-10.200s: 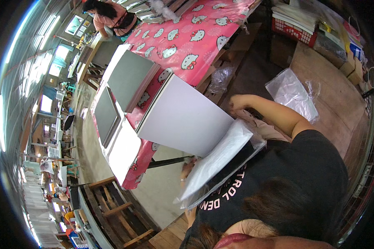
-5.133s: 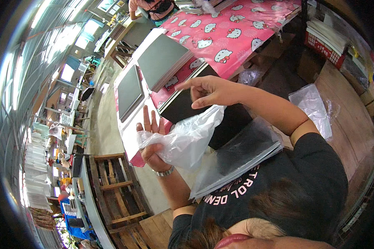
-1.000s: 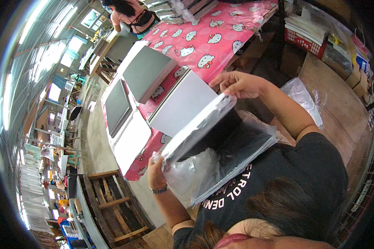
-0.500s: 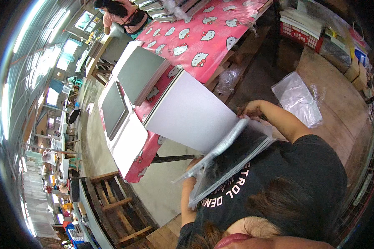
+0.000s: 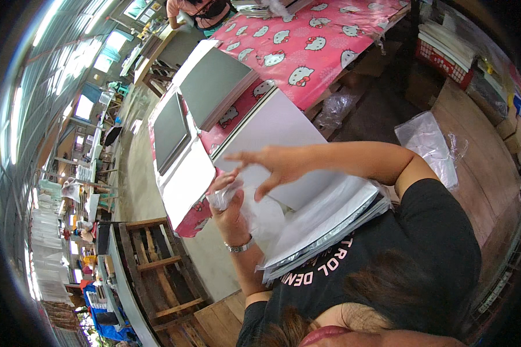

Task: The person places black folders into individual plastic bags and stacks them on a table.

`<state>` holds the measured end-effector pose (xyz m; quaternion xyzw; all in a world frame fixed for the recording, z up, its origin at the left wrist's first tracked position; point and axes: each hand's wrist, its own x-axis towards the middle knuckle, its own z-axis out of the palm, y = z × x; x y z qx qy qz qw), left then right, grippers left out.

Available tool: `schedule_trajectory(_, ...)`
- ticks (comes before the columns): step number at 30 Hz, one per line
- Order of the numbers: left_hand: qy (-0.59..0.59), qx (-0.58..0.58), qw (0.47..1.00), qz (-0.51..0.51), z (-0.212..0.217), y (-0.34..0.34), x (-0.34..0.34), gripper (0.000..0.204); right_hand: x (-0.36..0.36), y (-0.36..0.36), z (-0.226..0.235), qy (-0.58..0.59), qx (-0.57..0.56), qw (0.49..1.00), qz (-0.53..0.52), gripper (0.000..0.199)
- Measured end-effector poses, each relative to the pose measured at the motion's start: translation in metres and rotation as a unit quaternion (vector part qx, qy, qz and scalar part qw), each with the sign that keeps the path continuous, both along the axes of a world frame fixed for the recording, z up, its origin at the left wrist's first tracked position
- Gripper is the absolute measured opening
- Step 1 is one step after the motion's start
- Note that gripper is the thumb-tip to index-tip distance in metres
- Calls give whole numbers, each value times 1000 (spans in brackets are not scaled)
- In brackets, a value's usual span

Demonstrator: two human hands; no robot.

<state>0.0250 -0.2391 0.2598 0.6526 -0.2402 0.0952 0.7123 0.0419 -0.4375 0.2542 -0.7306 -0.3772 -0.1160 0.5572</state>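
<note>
My left hand [image 5: 231,220], with a watch on its wrist, is closed around crumpled clear plastic film [image 5: 222,198] at the near corner of the table. Just to its right, my right hand [image 5: 279,166] is held over a large white board [image 5: 275,130], fingers spread and nothing in them. The board lies on top of a dark-edged stack at the table's near edge. Against my shirt rests a pile of clear plastic sleeves [image 5: 324,222]. Part of the plastic between the left hand and the pile is blurred.
A pink patterned cloth covers the table [image 5: 300,76]. Beyond the white board lie a stack of grey boards [image 5: 217,87], a smaller dark board [image 5: 171,133] and white sheets [image 5: 186,180]. A wooden pallet [image 5: 162,263] stands left. Plastic bags [image 5: 425,147] lie right; another person [image 5: 200,11] is far off.
My left hand has come up from beside the sleeves, now gripping crumpled plastic. My right hand has left the sleeves' right end and reached left across the white board. The view has shifted slightly.
</note>
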Motion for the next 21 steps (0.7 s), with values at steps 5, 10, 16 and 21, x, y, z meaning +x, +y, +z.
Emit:
schedule_trajectory(5, 86, -96, 989, -74, 16, -9, 0, 56, 16, -18, 16, 195, 35, 977, 82, 61)
schedule_trajectory(10, 89, -50, 995, 7, 20, -22, -2, 57, 17, -12, 11, 207, 99, 970, 79, 27)
schedule_trajectory(16, 96, -14, 994, 54, 23, -23, -6, 49, 18, -6, 16, 208, 173, 962, 29, 17)
schedule_trajectory(21, 162, -72, 984, -1, -15, 22, 13, 25, -5, -2, 14, 425, 215, 860, 184, 18)
